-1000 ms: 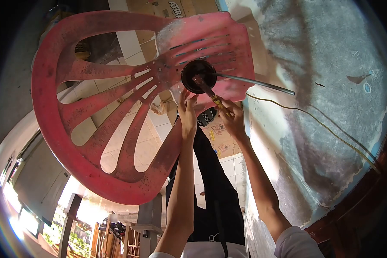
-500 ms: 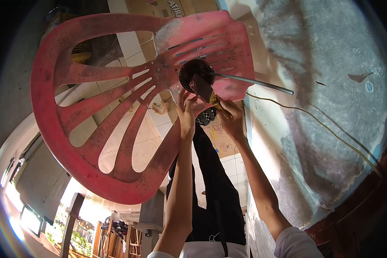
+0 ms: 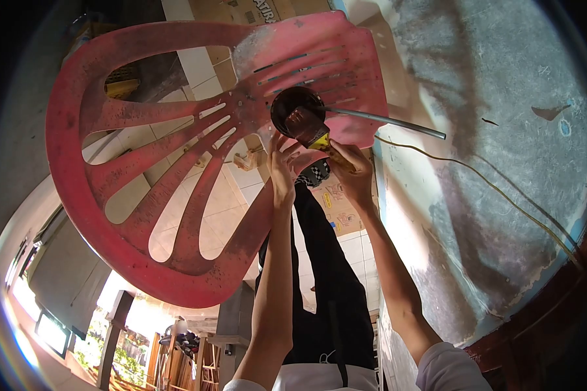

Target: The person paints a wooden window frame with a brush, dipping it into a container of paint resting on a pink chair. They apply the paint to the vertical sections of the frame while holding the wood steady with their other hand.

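Observation:
My right hand (image 3: 353, 164) grips the handle of a paintbrush (image 3: 305, 126) with a yellow band and wide, dark brown bristles. The brush head lies over the mouth of a round dark can (image 3: 279, 106) with a dark inside. At the near side of that can, my left hand (image 3: 282, 163) holds its edge with bent fingers; part of the grip is hidden. Under both hands is a worn red plastic chair (image 3: 156, 283) with slotted openings and dark stains. A grey rod (image 3: 398, 121) runs from beside the can out past the chair's right edge.
A blotchy grey-blue wall (image 3: 496, 65) rises on the right, with a thin brown cable (image 3: 463, 168) in front of it. Printed cardboard (image 3: 346, 212) lies on the tiled floor (image 3: 176, 225). Further back at lower left are wooden posts (image 3: 114, 332) and bright daylight.
The brush head has turned and lifted slightly, showing more of its flat brown face and yellow band. My left fingers have shifted a little at the can.

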The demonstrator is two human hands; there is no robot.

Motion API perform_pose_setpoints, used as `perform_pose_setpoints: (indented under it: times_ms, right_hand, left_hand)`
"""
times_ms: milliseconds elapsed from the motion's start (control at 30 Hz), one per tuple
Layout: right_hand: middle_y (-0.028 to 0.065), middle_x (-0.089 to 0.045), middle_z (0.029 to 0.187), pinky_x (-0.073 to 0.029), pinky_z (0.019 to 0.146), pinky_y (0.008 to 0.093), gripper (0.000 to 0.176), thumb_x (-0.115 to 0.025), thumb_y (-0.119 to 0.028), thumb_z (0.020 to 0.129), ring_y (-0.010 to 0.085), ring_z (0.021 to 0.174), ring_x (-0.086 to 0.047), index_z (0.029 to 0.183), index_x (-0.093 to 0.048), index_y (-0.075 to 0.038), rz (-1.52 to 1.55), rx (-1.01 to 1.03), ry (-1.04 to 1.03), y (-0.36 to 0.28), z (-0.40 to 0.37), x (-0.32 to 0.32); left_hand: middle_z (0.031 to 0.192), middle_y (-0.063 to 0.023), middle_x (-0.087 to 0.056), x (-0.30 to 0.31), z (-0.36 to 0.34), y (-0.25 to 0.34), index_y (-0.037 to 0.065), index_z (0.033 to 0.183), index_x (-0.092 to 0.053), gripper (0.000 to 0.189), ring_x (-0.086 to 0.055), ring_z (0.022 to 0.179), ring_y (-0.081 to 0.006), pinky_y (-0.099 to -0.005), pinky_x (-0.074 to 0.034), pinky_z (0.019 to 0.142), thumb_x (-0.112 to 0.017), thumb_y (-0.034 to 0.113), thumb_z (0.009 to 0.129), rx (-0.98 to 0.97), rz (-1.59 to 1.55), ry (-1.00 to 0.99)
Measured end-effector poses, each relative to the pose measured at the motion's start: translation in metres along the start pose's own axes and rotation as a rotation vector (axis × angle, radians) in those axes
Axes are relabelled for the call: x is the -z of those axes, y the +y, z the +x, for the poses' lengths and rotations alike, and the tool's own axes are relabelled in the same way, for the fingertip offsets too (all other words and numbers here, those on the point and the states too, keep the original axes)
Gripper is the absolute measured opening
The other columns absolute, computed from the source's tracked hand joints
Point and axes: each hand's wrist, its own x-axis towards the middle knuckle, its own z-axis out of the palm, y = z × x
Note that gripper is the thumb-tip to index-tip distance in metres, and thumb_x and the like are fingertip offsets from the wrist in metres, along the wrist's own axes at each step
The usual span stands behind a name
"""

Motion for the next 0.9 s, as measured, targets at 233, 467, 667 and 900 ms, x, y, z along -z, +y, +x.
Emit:
perform_pose_setpoints:
  times_ms: [233,467,667,900]
  right_hand:
    - [0.0081,-0.065,0.109,-0.054,0.084,0.0259,0.030,-0.071,0.009,0.082,0.0149,0.099,-0.066,0.111,-0.066,0.000,-0.064,0.033,0.085,-0.006,0.000,-0.002]
    - [0.0106,-0.064,0.106,-0.055,0.079,0.0296,0.029,-0.067,0.007,0.086,0.0218,0.095,-0.069,0.112,-0.061,-0.002,-0.223,0.085,0.112,0.000,0.003,-0.012]
    - [0.0125,-0.066,0.105,-0.055,0.076,0.0363,0.029,-0.065,0.006,0.084,0.0289,0.092,-0.070,0.112,-0.062,-0.004,-0.215,0.084,0.125,-0.009,0.003,-0.012]
    - [0.0130,-0.067,0.105,-0.055,0.077,0.0367,0.030,-0.065,0.006,0.083,0.0309,0.091,-0.070,0.111,-0.063,-0.004,-0.333,0.132,0.112,-0.006,0.002,-0.011]
  left_hand:
    - [0.147,-0.0199,-0.042,-0.002,-0.002,0.006,0.000,0.152,-0.027,0.062,-0.059,0.122,-0.0317,-0.0392,-0.046,0.099,-0.035,0.032,0.099,-0.034,0.005,-0.024]
    - [0.144,-0.0191,-0.046,-0.004,-0.001,0.005,0.002,0.152,-0.030,0.058,-0.062,0.119,-0.0310,-0.0392,-0.046,0.096,-0.033,0.030,0.101,-0.007,0.028,0.013]
    - [0.144,-0.0170,-0.047,-0.002,0.001,0.000,0.005,0.151,-0.033,0.057,-0.061,0.120,-0.0301,-0.0383,-0.045,0.095,-0.035,0.032,0.100,-0.033,0.022,0.001]
    - [0.144,-0.0212,-0.046,0.001,0.003,-0.001,0.000,0.151,-0.030,0.057,-0.063,0.117,-0.0313,-0.0379,-0.049,0.094,-0.033,0.026,0.101,-0.054,0.049,-0.012]
